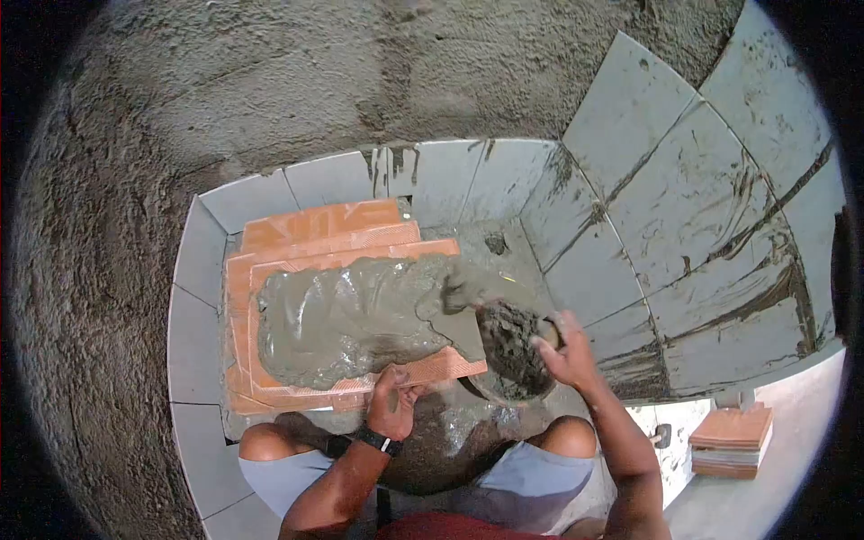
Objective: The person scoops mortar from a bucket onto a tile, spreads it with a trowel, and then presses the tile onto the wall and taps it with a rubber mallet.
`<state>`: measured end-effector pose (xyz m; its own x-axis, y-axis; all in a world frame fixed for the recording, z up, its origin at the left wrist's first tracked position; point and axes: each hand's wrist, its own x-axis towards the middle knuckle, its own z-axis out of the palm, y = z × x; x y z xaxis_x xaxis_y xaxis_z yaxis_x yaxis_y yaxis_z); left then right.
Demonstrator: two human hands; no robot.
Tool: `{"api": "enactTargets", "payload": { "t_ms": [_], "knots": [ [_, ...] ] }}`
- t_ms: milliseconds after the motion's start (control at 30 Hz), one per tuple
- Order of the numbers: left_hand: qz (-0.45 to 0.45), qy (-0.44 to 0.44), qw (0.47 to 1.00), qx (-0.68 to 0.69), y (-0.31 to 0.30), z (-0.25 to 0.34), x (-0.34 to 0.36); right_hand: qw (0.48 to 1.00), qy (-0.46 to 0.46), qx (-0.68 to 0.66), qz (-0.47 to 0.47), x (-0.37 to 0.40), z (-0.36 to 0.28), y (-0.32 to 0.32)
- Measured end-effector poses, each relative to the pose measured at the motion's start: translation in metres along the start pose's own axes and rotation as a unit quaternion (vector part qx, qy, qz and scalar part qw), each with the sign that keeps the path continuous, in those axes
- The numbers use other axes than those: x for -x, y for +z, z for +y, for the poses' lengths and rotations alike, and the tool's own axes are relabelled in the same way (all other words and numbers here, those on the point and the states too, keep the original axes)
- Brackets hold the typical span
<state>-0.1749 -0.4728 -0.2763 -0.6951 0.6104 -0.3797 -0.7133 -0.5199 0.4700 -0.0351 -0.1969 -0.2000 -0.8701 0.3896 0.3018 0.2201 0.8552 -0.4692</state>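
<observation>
A terracotta-backed tile (466,362) lies on top of a stack, its ribbed back coated with wet grey mortar (346,310). My left hand (393,405) grips the near edge of this tile, fingers closed round it. On the right, my right hand (565,353) is closed round what looks like a trowel handle (551,333); the blade is hidden or blurred. Just left of that hand sits a lumpy mass of darker mortar (513,349), apparently in a round container whose rim shows only at its lower left. Blurred mortar appears at the tile's far right corner.
More tiles (319,220) lie beneath the coated one. Light wall tiles (684,198), smeared with mortar, rise on the right; rough plaster (270,81) covers the wall above. A tile stack (731,439) stands at lower right. My knees (569,438) flank the work.
</observation>
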Motion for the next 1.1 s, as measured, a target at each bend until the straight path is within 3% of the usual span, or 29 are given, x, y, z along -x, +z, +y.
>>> {"api": "enactTargets", "payload": {
  "t_ms": [33, 167, 233, 367, 467, 533, 667, 733, 767, 833, 900, 967, 1033, 1100],
  "knots": [
    [0.037, -0.004, 0.999, -0.003, 0.005, 0.001, 0.001, 1.000, -0.013, -0.009, -0.012, -0.009, 0.007, 0.016],
    [0.030, 0.028, 0.998, 0.043, -0.014, -0.011, -0.005, 0.992, -0.126, -0.004, -0.001, -0.027, 0.046, 0.096],
    [-0.002, -0.003, 0.999, 0.033, -0.018, -0.011, -0.009, 0.980, 0.002, -0.034, -0.194, -0.028, 0.055, 0.120],
    [0.016, -0.011, 0.999, 0.037, -0.021, -0.017, -0.006, 0.976, -0.090, -0.069, -0.187, -0.027, 0.060, 0.118],
    [-0.008, 0.011, 0.999, 0.041, -0.016, -0.010, -0.008, 0.981, -0.066, -0.048, -0.176, -0.012, 0.068, 0.112],
    [0.030, -0.003, 0.999, -0.019, 0.002, -0.002, 0.002, 0.972, 0.064, 0.015, -0.226, 0.009, 0.075, 0.096],
    [0.027, 0.026, 0.999, -0.006, -0.025, -0.021, -0.002, 0.984, 0.080, -0.026, -0.159, 0.038, 0.080, 0.051],
    [-0.022, 0.179, 0.954, -0.241, -0.019, -0.022, 0.003, 0.964, 0.195, -0.008, -0.182, 0.039, 0.067, 0.026],
    [-0.008, 0.181, 0.953, -0.243, -0.031, -0.029, -0.002, 0.964, 0.170, -0.019, -0.203, 0.032, 0.055, 0.006],
    [-0.058, 0.190, 0.894, -0.401, -0.045, -0.032, -0.016, 0.962, 0.137, -0.039, -0.234, 0.012, 0.021, -0.014],
    [-0.054, 0.217, 0.877, -0.425, -0.043, -0.029, -0.009, 0.997, -0.014, -0.043, -0.065, 0.000, -0.010, -0.021],
    [-0.027, 0.045, 0.974, -0.219, -0.048, -0.035, -0.019, 0.995, 0.015, 0.001, -0.100, -0.006, -0.044, -0.032],
    [-0.080, 0.080, 0.976, -0.188, -0.032, -0.028, -0.011, 0.988, 0.046, 0.052, -0.138, -0.014, -0.057, -0.036],
    [-0.039, -0.032, 0.999, -0.016, -0.029, -0.023, -0.014, 0.950, 0.197, -0.033, -0.239, -0.028, -0.061, -0.033]
  ]
}}
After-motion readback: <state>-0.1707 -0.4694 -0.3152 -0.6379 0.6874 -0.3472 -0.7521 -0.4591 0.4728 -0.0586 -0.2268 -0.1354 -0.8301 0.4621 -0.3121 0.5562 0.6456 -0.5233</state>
